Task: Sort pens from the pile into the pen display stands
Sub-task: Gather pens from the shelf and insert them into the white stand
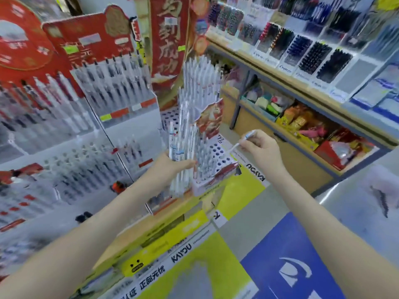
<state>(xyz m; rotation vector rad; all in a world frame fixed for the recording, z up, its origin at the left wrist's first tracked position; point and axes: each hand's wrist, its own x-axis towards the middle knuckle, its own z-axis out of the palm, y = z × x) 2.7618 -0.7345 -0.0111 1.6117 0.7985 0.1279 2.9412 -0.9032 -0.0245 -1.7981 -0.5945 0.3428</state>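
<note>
Head view showed the left hand [171, 165] gripping a bunch of pens [176, 145] upright, just in front of the stand's [224, 161] left part. The right hand [261, 147] pinched one pen [248, 135] between thumb and fingertips. That pen was tilted, its tip pointing down and left above the open holes at the stand's near right; whether it touched them could not be told. White pens [200, 83] filled the stand's far rows. The stand sat on a yellow box [172, 230], with red displays [90, 52] at left and shelves [302, 61] of dark pens at far right.
</note>
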